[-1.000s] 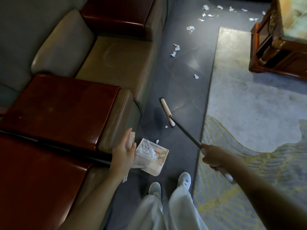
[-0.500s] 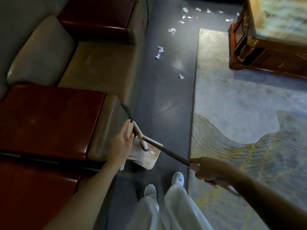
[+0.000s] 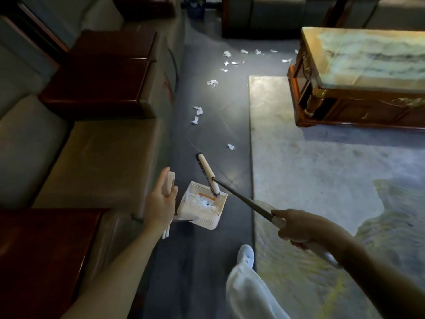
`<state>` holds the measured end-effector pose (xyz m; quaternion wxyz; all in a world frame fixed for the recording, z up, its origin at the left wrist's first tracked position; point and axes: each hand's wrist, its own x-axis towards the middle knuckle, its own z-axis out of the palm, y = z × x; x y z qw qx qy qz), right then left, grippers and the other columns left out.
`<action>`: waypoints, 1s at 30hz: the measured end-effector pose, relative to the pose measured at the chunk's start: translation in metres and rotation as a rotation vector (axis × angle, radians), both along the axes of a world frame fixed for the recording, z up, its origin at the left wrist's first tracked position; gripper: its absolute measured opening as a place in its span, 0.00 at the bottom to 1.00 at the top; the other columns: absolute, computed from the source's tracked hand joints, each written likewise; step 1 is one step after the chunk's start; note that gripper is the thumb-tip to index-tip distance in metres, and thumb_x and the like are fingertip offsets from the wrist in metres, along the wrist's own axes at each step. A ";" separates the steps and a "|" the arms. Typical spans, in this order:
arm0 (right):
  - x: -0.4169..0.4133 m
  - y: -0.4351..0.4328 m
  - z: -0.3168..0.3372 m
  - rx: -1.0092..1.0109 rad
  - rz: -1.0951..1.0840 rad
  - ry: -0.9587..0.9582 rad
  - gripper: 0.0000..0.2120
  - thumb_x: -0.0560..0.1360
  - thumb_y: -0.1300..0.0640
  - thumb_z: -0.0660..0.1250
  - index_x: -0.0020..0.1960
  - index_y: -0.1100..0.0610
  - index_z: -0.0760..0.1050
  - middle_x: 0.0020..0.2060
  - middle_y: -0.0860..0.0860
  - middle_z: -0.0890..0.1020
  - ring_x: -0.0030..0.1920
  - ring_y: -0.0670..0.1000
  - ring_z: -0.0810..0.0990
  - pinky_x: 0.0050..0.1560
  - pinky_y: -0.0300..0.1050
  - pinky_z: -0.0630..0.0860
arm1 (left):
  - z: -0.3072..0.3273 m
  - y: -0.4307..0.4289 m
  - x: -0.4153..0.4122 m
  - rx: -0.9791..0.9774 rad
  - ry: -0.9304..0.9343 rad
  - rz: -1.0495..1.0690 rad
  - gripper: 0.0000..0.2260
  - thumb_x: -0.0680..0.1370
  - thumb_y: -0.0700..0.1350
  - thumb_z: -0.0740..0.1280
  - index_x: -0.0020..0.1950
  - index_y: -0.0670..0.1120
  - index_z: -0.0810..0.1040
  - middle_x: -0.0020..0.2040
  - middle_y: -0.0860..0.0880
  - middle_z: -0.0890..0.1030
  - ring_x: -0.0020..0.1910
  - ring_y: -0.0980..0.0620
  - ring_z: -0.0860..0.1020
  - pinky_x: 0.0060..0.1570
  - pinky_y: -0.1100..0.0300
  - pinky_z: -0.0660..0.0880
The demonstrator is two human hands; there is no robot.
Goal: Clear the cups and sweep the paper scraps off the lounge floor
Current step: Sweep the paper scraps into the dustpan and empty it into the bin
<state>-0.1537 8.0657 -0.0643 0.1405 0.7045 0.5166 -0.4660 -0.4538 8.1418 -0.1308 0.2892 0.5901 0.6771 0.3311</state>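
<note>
One broom (image 3: 205, 172), one dustpan (image 3: 207, 220), two hands (image 3: 161, 201) (image 3: 296, 224), roughly a dozen floor scraps (image 3: 212, 82).

Dark tiled floor (image 3: 213, 249), scattered paper scraps (image 3: 212, 83), pale rug (image 3: 322, 180)

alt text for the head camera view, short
A person sweeps a dark lounge floor: the right hand grips a broom whose head lies at the dustpan held by the left hand. Paper scraps trail ahead between a sofa and a rug.

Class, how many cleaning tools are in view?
2: the broom, held by the right hand, head at the dustpan; the dustpan, its handle in the left hand.
</note>
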 end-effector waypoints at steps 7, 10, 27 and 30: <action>0.075 0.152 0.011 0.041 -0.076 -0.021 0.23 0.73 0.65 0.59 0.69 0.60 0.67 0.27 0.53 0.76 0.22 0.50 0.74 0.25 0.42 0.73 | 0.013 0.142 0.083 0.017 -0.048 0.024 0.21 0.80 0.44 0.64 0.72 0.54 0.68 0.68 0.45 0.74 0.59 0.40 0.77 0.56 0.45 0.77; 0.090 0.215 0.003 0.058 -0.126 -0.034 0.20 0.74 0.64 0.60 0.66 0.60 0.69 0.30 0.52 0.76 0.26 0.50 0.75 0.29 0.43 0.74 | 0.015 0.197 0.107 -0.009 -0.086 0.026 0.21 0.80 0.46 0.63 0.73 0.55 0.66 0.68 0.44 0.75 0.58 0.38 0.78 0.53 0.40 0.78; 0.113 0.442 -0.078 -0.055 -0.193 -0.067 0.21 0.78 0.63 0.61 0.70 0.55 0.66 0.38 0.51 0.74 0.31 0.46 0.74 0.21 0.34 0.68 | -0.039 0.422 0.210 -0.183 -0.083 -0.009 0.23 0.81 0.42 0.62 0.75 0.53 0.64 0.71 0.48 0.71 0.63 0.45 0.74 0.40 0.86 0.61; 0.123 0.435 -0.068 -0.166 -0.093 -0.069 0.23 0.76 0.63 0.61 0.70 0.53 0.66 0.35 0.50 0.74 0.27 0.45 0.73 0.17 0.33 0.65 | -0.040 0.442 0.218 -0.181 -0.066 -0.052 0.23 0.80 0.41 0.62 0.75 0.53 0.65 0.71 0.47 0.72 0.65 0.44 0.73 0.51 0.75 0.66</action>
